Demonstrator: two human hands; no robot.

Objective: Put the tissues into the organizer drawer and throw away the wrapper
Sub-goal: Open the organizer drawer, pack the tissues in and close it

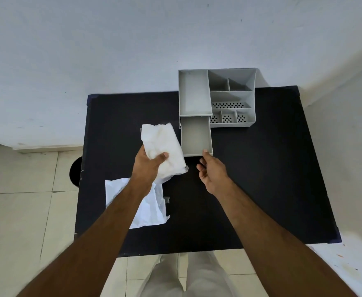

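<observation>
A white stack of tissues is held above the black table, with my left hand gripping its near end. A grey organizer stands at the table's far edge. Its drawer is pulled out toward me and looks empty. My right hand rests its thumb on the drawer's front edge, fingers loosely curled and holding nothing. A crumpled white wrapper lies on the table near the left edge, partly hidden under my left forearm.
The black table stands against a white wall. A dark round bin shows on the tiled floor just left of the table. My legs in light trousers are at the table's near edge.
</observation>
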